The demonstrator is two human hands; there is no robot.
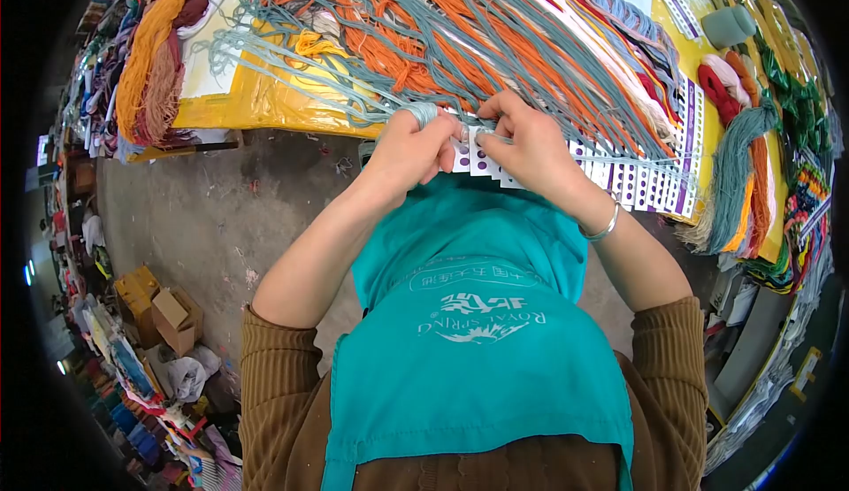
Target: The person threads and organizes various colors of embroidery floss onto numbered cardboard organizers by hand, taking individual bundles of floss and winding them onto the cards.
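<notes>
Yellow table (230,102) carries fanned orange strands (398,22) and grey-blue thread (423,112). At its near edge, the left hand (407,150) is closed, with the grey-blue thread looped around one finger. The right hand (531,146) is pinched shut at the upper edge of the punched card strip (637,186); what it grips cannot be determined. Both hands touch the strip's left end.
</notes>
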